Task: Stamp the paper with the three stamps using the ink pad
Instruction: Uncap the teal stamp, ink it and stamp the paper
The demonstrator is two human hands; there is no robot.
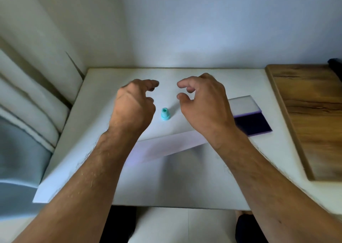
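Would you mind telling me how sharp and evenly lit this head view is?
Head view: slight motion blur softens both the left hand and right hand; the teal stamp stays fairly crisp; a bright patch washes the wall, soft shadows fall on the paper, and wide-angle distortion bends the wooden board.

A white tabletop stands in a corner, its far edge against the wall and its left edge beside a curtain. A sheet of white paper lies on it, turned at an angle, its near edge pale lilac. One small turquoise stamp stands upright on the paper. To the right, an open ink pad with a dark purple surface lies on the tabletop, its clear lid folded back behind it. A wooden board rests along the right edge.
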